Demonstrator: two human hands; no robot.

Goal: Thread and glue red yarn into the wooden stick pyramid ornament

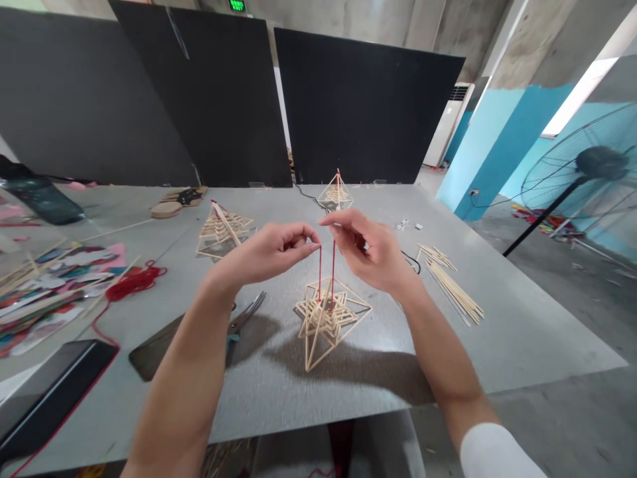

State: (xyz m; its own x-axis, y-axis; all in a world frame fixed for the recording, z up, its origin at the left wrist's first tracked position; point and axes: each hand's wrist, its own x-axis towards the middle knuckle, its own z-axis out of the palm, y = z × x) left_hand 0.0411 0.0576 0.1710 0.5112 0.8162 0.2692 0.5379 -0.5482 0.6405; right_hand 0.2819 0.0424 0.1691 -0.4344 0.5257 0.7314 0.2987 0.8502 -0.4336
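A wooden stick frame [326,318], star-shaped and built of thin nested sticks, sits on the table below my hands. Two strands of red string [333,275] rise from its middle. My left hand [279,249] pinches the top of the left strand between thumb and forefinger. The right strand runs up to my right hand [365,249], whose fingers are curled with the forefinger pointing toward the left fingertips. Both hands are close together above the frame without visibly touching it.
Scissors [245,317] and a phone [154,348] lie left of the frame. Two pyramid-shaped stick models [223,229] stand farther back. Loose sticks [455,289] lie right, red yarn [137,282] and paper scraps left. Black panels [368,106] line the table's back; a fan [600,162] stands right.
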